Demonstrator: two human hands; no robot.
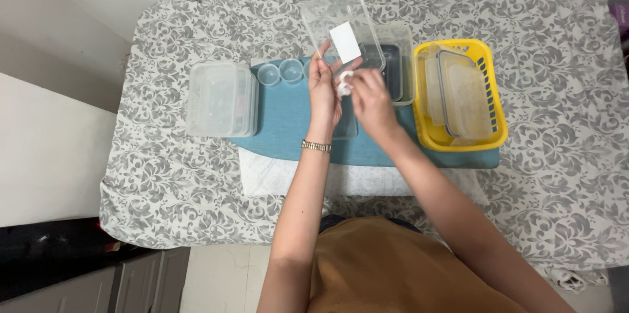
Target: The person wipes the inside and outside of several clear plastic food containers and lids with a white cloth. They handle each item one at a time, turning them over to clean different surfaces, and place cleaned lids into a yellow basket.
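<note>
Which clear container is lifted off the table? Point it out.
The clear rectangular container with a white label, held tilted by the left hand; the others rest on the table.

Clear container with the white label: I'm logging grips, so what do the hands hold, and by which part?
The left hand holds the clear container by its lower edge; the right hand pinches a small white wad in its fingertips.

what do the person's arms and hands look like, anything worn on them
Both arms are bare to above the elbow, with no sleeves or gloves showing. The left hand has a slim gold-coloured bracelet at its wrist. The right hand and its wrist show nothing worn.
</note>
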